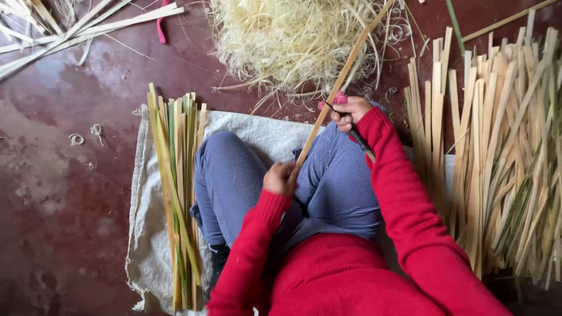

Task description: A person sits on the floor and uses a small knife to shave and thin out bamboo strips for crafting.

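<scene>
A long pale bamboo strip [350,63] runs diagonally from my lap up toward the shavings. My left hand [280,178] grips its lower end above my striped trouser leg. My right hand [349,111], in a red sleeve and with a pink wrap on a finger, holds a dark knife [358,137] pressed against the strip near its middle. The blade's edge is mostly hidden by my fingers.
A neat bundle of trimmed strips [176,193] lies at my left on a grey cloth [147,234]. A big pile of raw strips [497,158] lies at my right. Pale curly shavings [293,41] are heaped ahead, with loose strips [70,32] on the red floor.
</scene>
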